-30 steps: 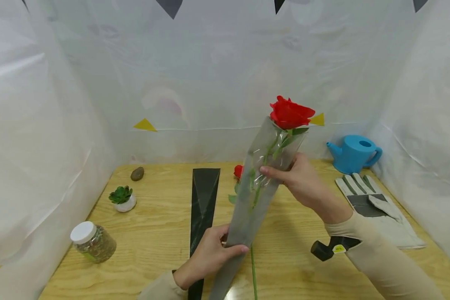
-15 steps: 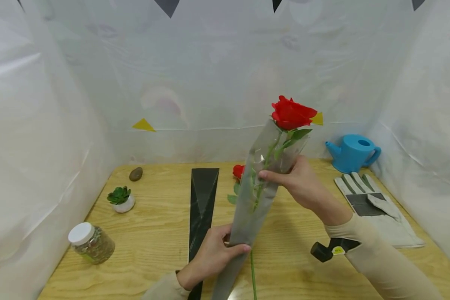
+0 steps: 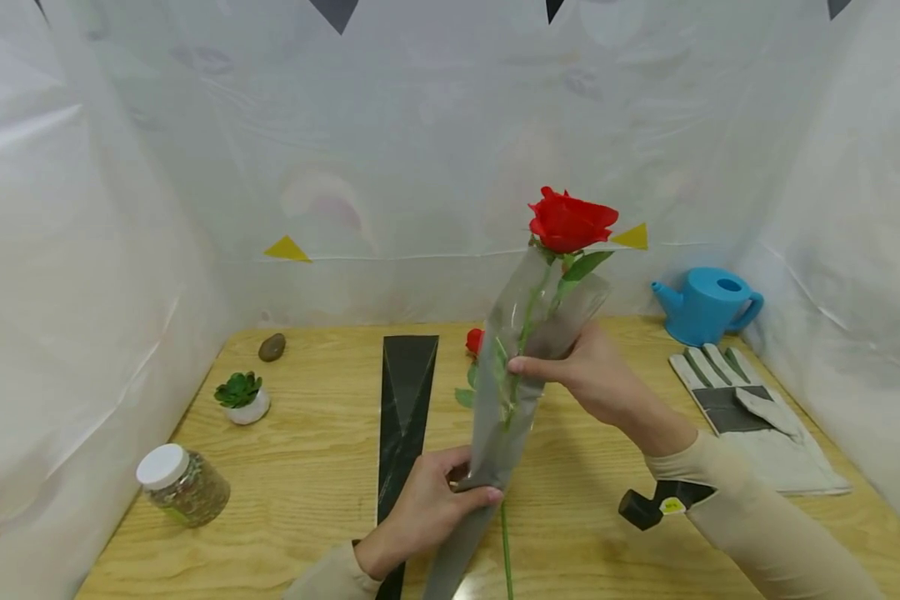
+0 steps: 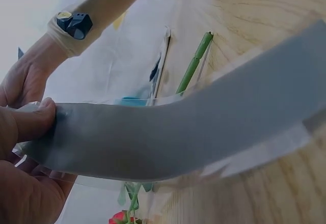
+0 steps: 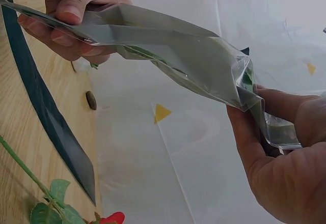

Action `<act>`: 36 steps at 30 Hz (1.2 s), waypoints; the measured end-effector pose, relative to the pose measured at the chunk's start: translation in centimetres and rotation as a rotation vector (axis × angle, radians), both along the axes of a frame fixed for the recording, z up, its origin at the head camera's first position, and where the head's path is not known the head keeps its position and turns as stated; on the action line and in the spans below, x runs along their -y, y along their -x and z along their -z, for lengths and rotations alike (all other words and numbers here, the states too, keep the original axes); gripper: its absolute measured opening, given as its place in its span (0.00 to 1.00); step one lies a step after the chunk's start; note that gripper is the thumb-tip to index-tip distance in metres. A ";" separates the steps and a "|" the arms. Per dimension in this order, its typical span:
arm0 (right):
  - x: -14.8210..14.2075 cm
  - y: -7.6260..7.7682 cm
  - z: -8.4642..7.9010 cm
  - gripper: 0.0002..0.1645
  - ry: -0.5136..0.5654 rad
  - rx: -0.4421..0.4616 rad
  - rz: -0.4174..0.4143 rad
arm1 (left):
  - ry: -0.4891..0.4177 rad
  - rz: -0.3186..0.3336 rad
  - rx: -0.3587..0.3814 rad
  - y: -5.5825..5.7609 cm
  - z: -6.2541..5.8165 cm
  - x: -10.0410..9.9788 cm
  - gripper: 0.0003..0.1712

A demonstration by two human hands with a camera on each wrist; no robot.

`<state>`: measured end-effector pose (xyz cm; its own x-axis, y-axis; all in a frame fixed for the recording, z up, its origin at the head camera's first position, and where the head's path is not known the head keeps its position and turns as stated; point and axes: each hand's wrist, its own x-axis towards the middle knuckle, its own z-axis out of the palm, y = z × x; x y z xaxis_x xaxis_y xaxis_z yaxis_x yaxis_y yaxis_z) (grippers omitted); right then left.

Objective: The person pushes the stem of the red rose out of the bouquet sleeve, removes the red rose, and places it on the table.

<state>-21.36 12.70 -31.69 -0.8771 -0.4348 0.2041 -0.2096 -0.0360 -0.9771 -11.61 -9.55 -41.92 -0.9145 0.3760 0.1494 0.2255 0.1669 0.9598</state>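
Note:
A red rose (image 3: pixel 572 222) stands in a narrow grey-and-clear flower sleeve (image 3: pixel 487 450), its bloom above the upper rim and its stem visible through the film. My right hand (image 3: pixel 603 379) holds the sleeve's upper half, thumb across the front; in the right wrist view the film is creased at this hand (image 5: pixel 285 158). Lower down, my left hand (image 3: pixel 427 504) pinches the sleeve between thumb and fingers. From there the sleeve's tail bends down towards the table, as the left wrist view shows. A second red rose (image 3: pixel 475 340) lies behind the sleeve, which partly hides it.
A flat black sleeve (image 3: pixel 407 392) lies left of centre on the wooden table. Further left are a lidded jar (image 3: pixel 195 492), a small potted succulent (image 3: pixel 245 398) and a stone (image 3: pixel 272 347). A blue watering can (image 3: pixel 708 307) and a work glove (image 3: pixel 753 425) are at right.
My right hand has moved a little down and left along with the sleeve's top. The bloom has shifted left, and its leaf now shows above the rim. My left hand has barely moved.

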 end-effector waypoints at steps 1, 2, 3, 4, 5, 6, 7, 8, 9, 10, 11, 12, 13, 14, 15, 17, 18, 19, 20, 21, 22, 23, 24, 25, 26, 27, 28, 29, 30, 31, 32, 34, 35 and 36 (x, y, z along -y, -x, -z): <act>0.0 0.0 0.0 0.38 -0.006 0.004 -0.002 | 0.003 -0.003 -0.003 0.0 0.0 0.0 0.18; 0.0 0.0 0.1 0.38 -0.012 0.008 -0.003 | 0.003 -0.004 -0.005 0.0 0.0 0.0 0.17; 0.0 -0.1 0.1 0.39 -0.016 0.010 -0.005 | 0.003 -0.007 -0.007 0.0 0.0 0.0 0.16; 0.0 -0.1 0.1 0.39 -0.019 0.010 -0.008 | 0.002 -0.009 -0.009 0.0 0.0 0.0 0.15; 0.0 -0.1 0.1 0.39 -0.025 0.010 -0.008 | 0.001 -0.012 -0.009 0.0 0.0 0.0 0.14; 0.0 -0.1 0.1 0.39 -0.032 0.008 -0.009 | -0.001 -0.015 -0.009 0.0 -0.1 0.0 0.13; 0.0 -0.1 0.1 0.40 -0.036 0.007 -0.010 | -0.001 -0.018 -0.009 0.0 -0.1 0.0 0.13; 0.0 0.0 0.2 0.40 -0.039 0.007 -0.011 | -0.004 -0.019 -0.010 0.0 -0.1 0.0 0.12; 0.0 0.0 0.2 0.40 -0.042 0.006 -0.011 | -0.005 -0.022 -0.011 0.0 -0.1 0.1 0.12; 0.0 0.0 0.3 0.41 -0.048 0.005 -0.007 | -0.004 -0.025 -0.013 0.0 -0.1 0.1 0.11; 0.0 -0.1 0.3 0.41 -0.055 0.006 -0.002 | -0.002 -0.030 -0.015 0.0 -0.1 0.1 0.10; 0.0 -0.1 0.4 0.42 -0.059 0.008 0.000 | 0.002 -0.033 -0.020 0.0 0.0 0.1 0.09; 0.0 -0.1 0.5 0.41 -0.061 0.011 0.002 | 0.005 -0.036 -0.022 0.0 0.0 0.1 0.08; 0.0 -0.1 0.6 0.41 -0.066 0.013 0.006 | 0.008 -0.039 -0.024 0.0 0.0 0.1 0.08; 0.0 -0.2 0.7 0.41 -0.070 0.015 0.008 | 0.012 -0.042 -0.024 0.0 0.0 0.0 0.08; 0.1 -0.2 0.9 0.40 -0.070 0.020 0.008 | 0.018 -0.048 -0.024 0.0 0.0 0.0 0.08; 0.1 -0.3 1.0 0.40 -0.063 0.022 0.003 | 0.023 -0.051 -0.025 0.0 0.1 0.0 0.08; 0.1 -0.3 1.1 0.40 -0.057 0.024 0.000 | 0.026 -0.054 -0.024 0.0 0.1 0.0 0.08; 0.2 -0.3 1.2 0.40 -0.054 0.025 -0.003 | 0.030 -0.058 -0.024 0.0 0.1 0.0 0.08; 0.2 -0.4 1.3 0.40 -0.050 0.025 -0.006 | 0.033 -0.061 -0.024 0.0 0.2 0.0 0.08; 0.2 -0.4 1.4 0.40 -0.048 0.025 -0.007 | 0.037 -0.062 -0.025 0.0 0.2 0.0 0.08; 0.3 -0.4 1.5 0.40 -0.042 0.026 -0.011 | 0.042 -0.065 -0.026 0.0 0.2 0.0 0.08; 0.3 -0.4 1.6 0.41 -0.035 0.027 -0.017 | 0.045 -0.066 -0.026 0.0 0.3 0.0 0.08; 0.3 -0.4 1.7 0.41 -0.034 0.026 -0.019 | 0.048 -0.067 -0.028 0.0 0.3 0.0 0.08; 0.3 -0.4 1.7 0.41 -0.030 0.024 -0.021 | 0.047 -0.068 -0.028 0.1 0.3 0.0 0.08; 0.4 -0.4 1.7 0.41 -0.025 0.018 -0.024 | 0.050 -0.070 -0.032 0.1 0.2 0.0 0.08; 0.4 -0.4 1.7 0.41 -0.020 0.014 -0.025 | 0.051 -0.071 -0.035 0.1 0.1 0.0 0.08; 0.4 -0.3 1.6 0.41 -0.014 0.010 -0.027 | 0.050 -0.072 -0.037 0.2 0.0 0.0 0.08; 0.4 -0.3 1.6 0.40 -0.008 0.007 -0.027 | 0.049 -0.071 -0.040 0.2 -0.1 0.0 0.09; 0.4 -0.3 1.5 0.40 -0.004 0.003 -0.026 | 0.048 -0.071 -0.044 0.3 -0.2 0.0 0.09; 0.4 -0.3 1.5 0.40 0.001 0.001 -0.027 | 0.049 -0.070 -0.046 0.3 -0.3 -0.1 0.09; 0.4 -0.3 1.4 0.40 0.009 0.003 -0.025 | 0.050 -0.069 -0.046 0.4 -0.5 -0.1 0.10; 0.4 -0.3 1.4 0.40 0.013 0.005 -0.026 | 0.051 -0.070 -0.044 0.4 -0.5 -0.2 0.10; 0.4 -0.3 1.4 0.40 0.013 0.007 -0.027 | 0.051 -0.071 -0.042 0.4 -0.5 -0.2 0.10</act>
<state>-21.07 12.32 -33.11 -0.8667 -0.4554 0.2037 -0.2014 -0.0543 -0.9780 -11.99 -9.34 -41.40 -0.9324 0.3187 0.1705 0.2514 0.2327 0.9395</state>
